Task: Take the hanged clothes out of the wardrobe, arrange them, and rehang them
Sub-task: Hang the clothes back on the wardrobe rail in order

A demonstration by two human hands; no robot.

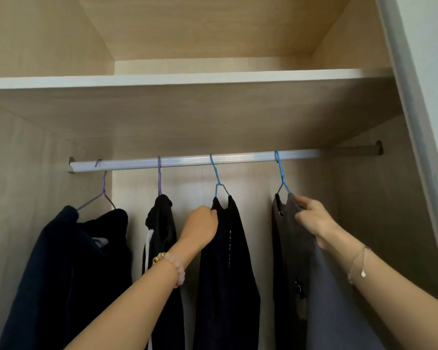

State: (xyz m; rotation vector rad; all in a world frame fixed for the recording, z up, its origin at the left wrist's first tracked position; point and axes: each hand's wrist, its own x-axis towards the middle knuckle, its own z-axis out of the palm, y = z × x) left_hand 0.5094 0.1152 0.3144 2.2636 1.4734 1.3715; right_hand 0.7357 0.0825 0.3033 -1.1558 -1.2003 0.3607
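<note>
My left hand (202, 223) grips the black garment (228, 261) at its shoulder, and my right hand (313, 218) pinches the grey garment (288, 248). Both hang toward the rail's (238, 157) right end. If I tug cloth alone, either could slip off its blue hanger (216, 178).

No text, brand, number or sign can be read. A pale tag (100, 241) is seen inside the collar of the navy garment (61, 274), but it is too blurred for anything on it to be made out. A small dark motif (299, 290) is seen on the grey garment (288, 248); whether it holds any lettering cannot be told.
</note>
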